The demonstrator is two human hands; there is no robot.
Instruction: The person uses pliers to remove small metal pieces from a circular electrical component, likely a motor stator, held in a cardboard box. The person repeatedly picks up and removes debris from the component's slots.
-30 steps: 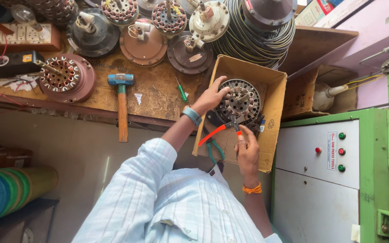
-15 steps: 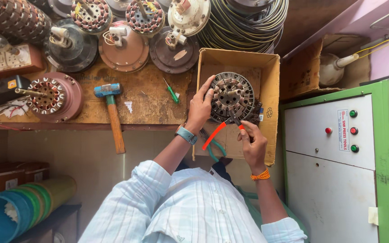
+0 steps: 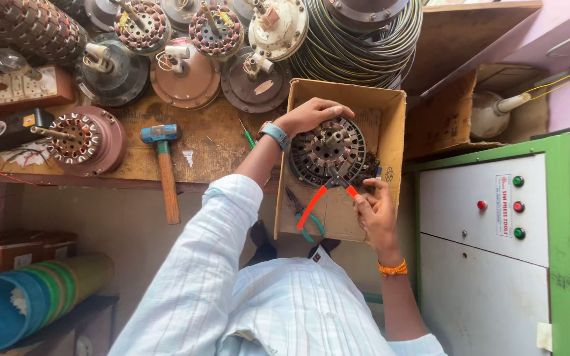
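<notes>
Your right hand (image 3: pixel 376 214) is closed on one red handle of the pliers (image 3: pixel 328 191), whose jaws meet the round, dark metal motor stator (image 3: pixel 328 150). Your left hand (image 3: pixel 311 115) curls over the stator's top edge, steadying it. The stator lies in an open cardboard box (image 3: pixel 390 112), beside green-handled pliers (image 3: pixel 301 214). The box sits on a worn wooden bench (image 3: pixel 212 142) next to a blue-headed hammer (image 3: pixel 163 165) and round fan motor housings (image 3: pixel 183 79). A green control cabinet (image 3: pixel 496 217) stands at your right. Since half a second ago your left hand has moved from the stator's side to its top.
</notes>
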